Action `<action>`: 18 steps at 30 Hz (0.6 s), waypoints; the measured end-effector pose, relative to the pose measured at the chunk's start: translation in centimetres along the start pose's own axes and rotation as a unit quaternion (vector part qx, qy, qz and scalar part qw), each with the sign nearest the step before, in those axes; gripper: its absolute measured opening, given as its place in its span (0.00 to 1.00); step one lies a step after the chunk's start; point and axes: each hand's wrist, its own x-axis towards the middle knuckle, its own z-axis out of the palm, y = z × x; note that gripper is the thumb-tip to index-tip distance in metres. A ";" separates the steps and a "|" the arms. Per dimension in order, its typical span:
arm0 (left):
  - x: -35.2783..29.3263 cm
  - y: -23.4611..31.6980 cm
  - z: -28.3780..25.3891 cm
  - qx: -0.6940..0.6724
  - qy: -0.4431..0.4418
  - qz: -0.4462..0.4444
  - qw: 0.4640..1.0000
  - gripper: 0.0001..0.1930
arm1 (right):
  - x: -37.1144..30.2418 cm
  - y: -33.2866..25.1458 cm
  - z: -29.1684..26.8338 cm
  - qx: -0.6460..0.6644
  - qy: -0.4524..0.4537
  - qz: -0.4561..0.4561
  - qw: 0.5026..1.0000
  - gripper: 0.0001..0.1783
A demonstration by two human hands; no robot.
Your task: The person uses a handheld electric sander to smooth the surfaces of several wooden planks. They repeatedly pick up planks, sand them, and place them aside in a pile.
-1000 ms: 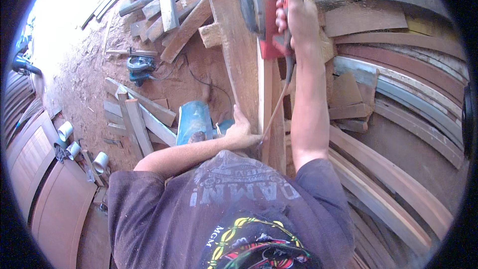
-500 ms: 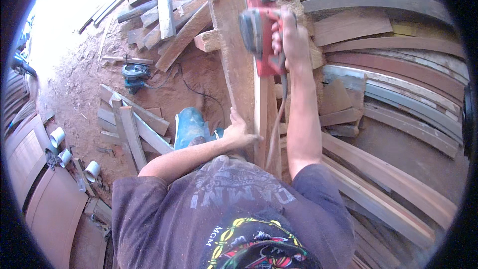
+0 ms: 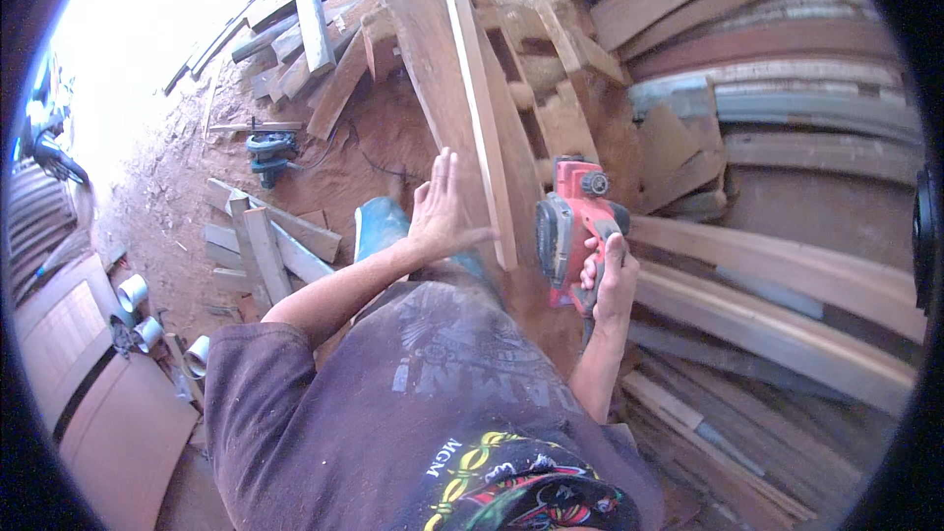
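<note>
Red power tool (image 3: 578, 221), grasped in the right hand (image 3: 615, 280), hangs right of the pale-edged board (image 3: 489, 138); the left hand (image 3: 441, 216) spreads unclenched beside it. Stacked planks (image 3: 777, 329) crowd the right; pale lettering marks the dark shirt (image 3: 393, 433).

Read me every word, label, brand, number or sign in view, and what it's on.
Dark shirt: pale lettering across the chest, not transcribed.
Beside the yellow pattern: small white letters, not transcribed.
Red handheld power tool: any marking too blurred to read.
Long board: none I can make out.
</note>
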 end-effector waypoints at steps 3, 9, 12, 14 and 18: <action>-3.7 1.7 3.6 0.033 -0.038 0.047 0.998 0.82 | -4.4 3.3 -3.1 -0.007 0.025 0.031 0.999 0.34; -3.0 4.8 10.5 -0.007 0.115 -0.013 0.993 0.76 | -9.8 8.6 -7.8 0.002 0.024 0.045 0.999 0.33; -2.5 4.8 12.3 -0.018 0.158 -0.008 0.987 0.68 | -11.1 9.9 -8.9 0.018 0.021 0.055 0.998 0.30; -2.3 4.8 12.0 -0.023 0.201 0.002 0.979 0.64 | -11.2 10.5 -9.3 0.019 0.011 0.054 0.998 0.30; -3.3 8.6 6.9 -0.174 0.275 0.103 0.940 0.54 | -10.7 10.7 -9.2 0.011 -0.017 0.036 0.999 0.33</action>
